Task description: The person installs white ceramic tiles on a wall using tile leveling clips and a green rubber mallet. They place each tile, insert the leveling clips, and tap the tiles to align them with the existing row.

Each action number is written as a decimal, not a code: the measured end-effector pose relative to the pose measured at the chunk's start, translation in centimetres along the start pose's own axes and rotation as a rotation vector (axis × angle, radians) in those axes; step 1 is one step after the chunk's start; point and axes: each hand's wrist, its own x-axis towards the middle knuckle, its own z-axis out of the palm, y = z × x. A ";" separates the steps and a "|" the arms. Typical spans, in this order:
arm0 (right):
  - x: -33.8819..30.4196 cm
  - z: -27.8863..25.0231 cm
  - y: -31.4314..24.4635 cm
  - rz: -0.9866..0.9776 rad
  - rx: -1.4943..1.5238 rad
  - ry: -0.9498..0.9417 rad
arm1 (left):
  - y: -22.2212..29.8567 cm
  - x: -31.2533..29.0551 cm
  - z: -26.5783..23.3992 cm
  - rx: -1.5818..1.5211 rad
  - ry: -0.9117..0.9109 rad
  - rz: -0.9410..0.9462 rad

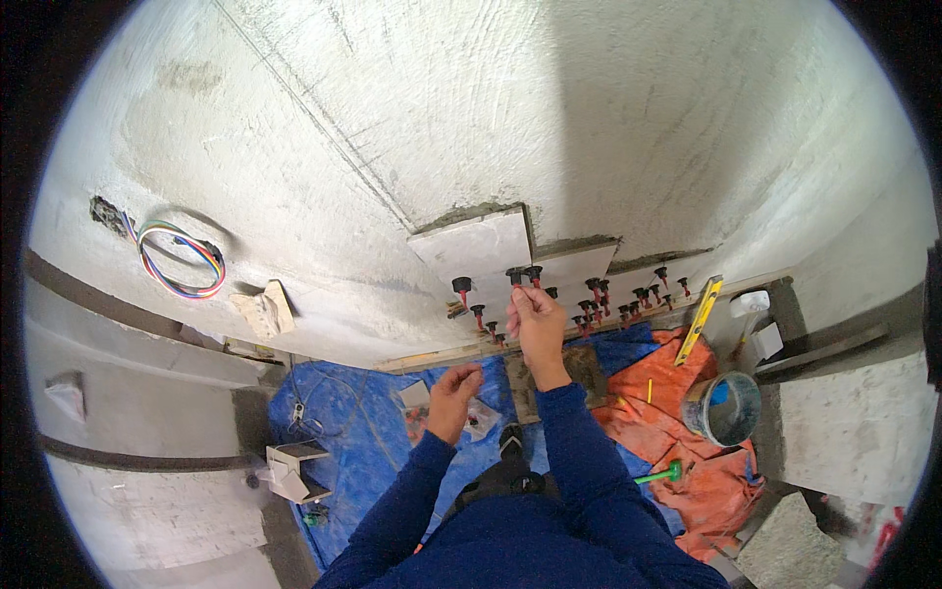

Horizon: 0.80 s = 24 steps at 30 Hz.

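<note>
My right hand [538,329] is raised to the wall with its fingers pinched at a black-and-red tile leveling spacer [516,278] on the lower edge of a light tile [483,245]. Another such spacer [533,274] sticks out right beside it. Lower and to the left, my left hand [454,401] hangs in front of me, away from the wall. Its fingers are curled together, and whatever they may hold is too small to make out. More black-capped spacers [593,294] with red stems stand out along the tile joints to the right.
A blue tarp [363,412] and an orange tarp [638,383] cover the floor. At right are a bucket [721,409], a yellow spirit level [698,322] and a green-handled tool [659,474]. Coiled wires [182,258] hang from the left wall. A white box [297,471] stands lower left.
</note>
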 end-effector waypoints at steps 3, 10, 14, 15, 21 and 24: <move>-0.2 0.6 -0.4 0.013 0.001 0.013 | 1.6 0.6 0.3 -0.008 0.001 0.036; -0.2 1.1 -2.1 0.040 -0.126 0.074 | 3.1 1.1 3.1 -0.065 -0.022 -0.041; 0.1 0.7 -1.5 0.013 -0.171 0.089 | 4.1 3.1 5.9 -0.210 0.014 -0.015; 0.2 0.5 -1.2 0.000 -0.215 0.086 | 4.5 4.2 6.7 -0.283 0.013 -0.023; 1.6 -0.3 -0.1 -0.273 -0.528 0.113 | 7.1 9.7 9.9 -0.474 -0.015 -0.047; 1.8 -0.2 -0.3 -0.321 -0.602 0.142 | 7.1 10.7 10.8 -0.547 0.026 -0.064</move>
